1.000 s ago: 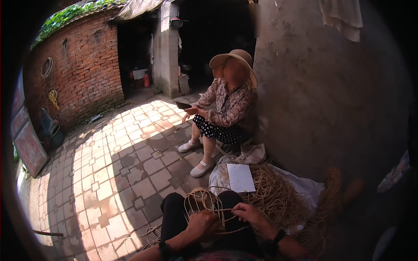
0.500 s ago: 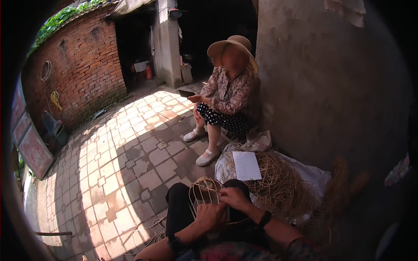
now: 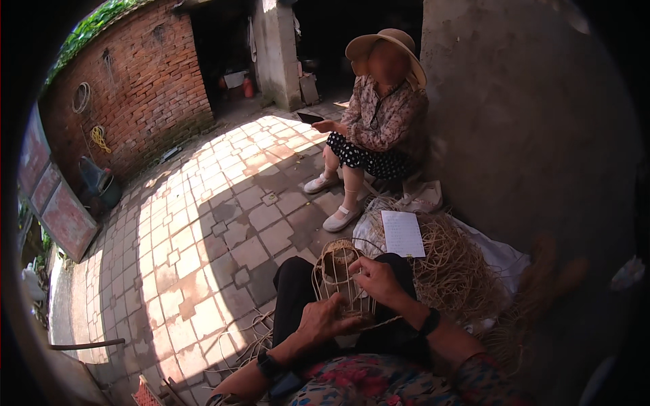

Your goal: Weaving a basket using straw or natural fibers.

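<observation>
A half-woven cage-like form of pale cord (image 3: 340, 252), with upright strands and a denser woven top, rests between my dark-trousered knees (image 3: 292, 277). My left hand (image 3: 323, 314) grips the lower part of it, fingers curled at the strands. My right hand (image 3: 374, 279) is closed at the upright strands on its right side, index finger bent; exactly which strand it pinches is hard to see. A loose cord (image 3: 386, 323) runs from beside my left hand under my right wrist.
A person (image 3: 379, 118) in a brimmed hat sits by the wall holding a dark flat object. A heap of fibre (image 3: 447, 271) on white sacking carries a paper sheet (image 3: 401, 233). A metal panel (image 3: 57, 203), hose and bucket stand at the left by the brick wall (image 3: 156, 81).
My right hand has come from pulling a strand out at the right onto the form's upright strands. My left hand has shifted lower on it. The whole view has tilted, moving the seated person higher.
</observation>
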A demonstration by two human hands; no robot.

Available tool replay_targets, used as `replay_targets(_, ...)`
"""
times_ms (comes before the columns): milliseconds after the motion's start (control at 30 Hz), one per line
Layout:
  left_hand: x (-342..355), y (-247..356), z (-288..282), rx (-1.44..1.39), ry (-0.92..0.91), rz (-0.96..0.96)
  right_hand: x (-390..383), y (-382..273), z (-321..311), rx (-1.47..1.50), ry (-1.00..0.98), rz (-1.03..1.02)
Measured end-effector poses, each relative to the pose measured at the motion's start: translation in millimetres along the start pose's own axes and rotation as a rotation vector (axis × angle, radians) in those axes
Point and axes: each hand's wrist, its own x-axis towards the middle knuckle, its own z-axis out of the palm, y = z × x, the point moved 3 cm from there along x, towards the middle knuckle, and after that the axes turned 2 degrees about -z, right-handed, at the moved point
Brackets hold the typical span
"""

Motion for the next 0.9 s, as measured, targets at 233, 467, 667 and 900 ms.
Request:
replay_targets(233,-10,-12,0,-0.118,-0.045,-0.051,-67,25,-28,1.141,-0.415,0.143)
replay_targets(467,-9,-4,-5,-0.097,-0.077,-0.087,-142,179,-201,0.979,0.352,0.27)
replay_targets(667,1,-13,7,-0.089,-0.077,-0.258,-66,118,-135,-0.367,0.317,0.11)
replay_targets(900,4,-8,9,-0.065,-0.071,-0.29,-7,38,-7,-0.459,-0.057,-0.25)
